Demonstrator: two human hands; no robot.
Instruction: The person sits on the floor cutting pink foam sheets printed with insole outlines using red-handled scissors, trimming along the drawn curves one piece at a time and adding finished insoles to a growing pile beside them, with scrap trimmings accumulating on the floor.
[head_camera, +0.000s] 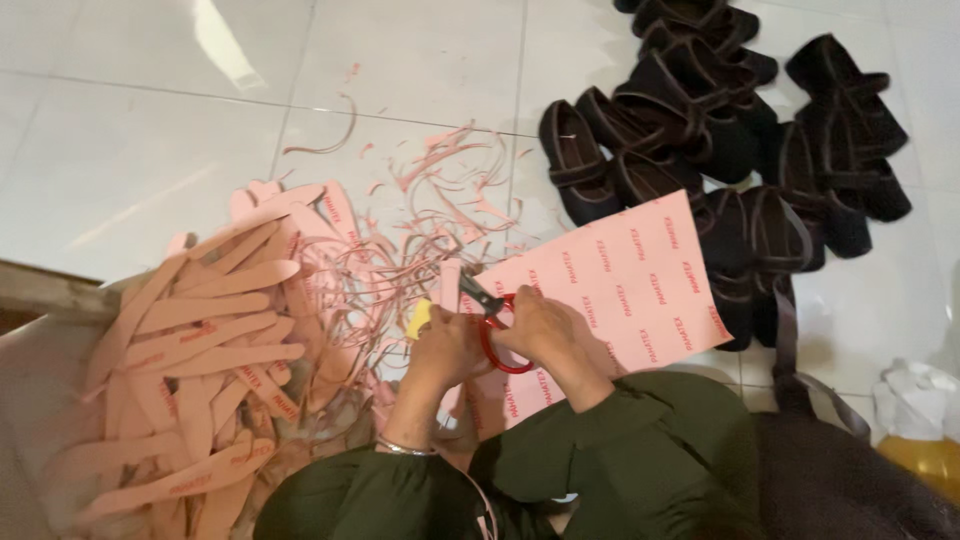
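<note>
Your right hand (545, 325) grips red scissors (492, 322), cutting a pink sheet (630, 285); your left hand (445, 345) pinches a yellow piece (419, 318). Black shoes (720, 120) lie on the floor beyond.

Bare white floor tile (150, 150) lies open at the upper left, the widest free stretch. A heap of cut pink insole pieces (200, 370) blocks the left side, and curled pink trimmings (440, 190) litter the tile ahead. The pink sheet (630, 285) covers the middle right. Beyond it, a cluster of black shoes (720, 130) crowds the upper right. A white bag (915, 400) sits at the far right edge.
</note>
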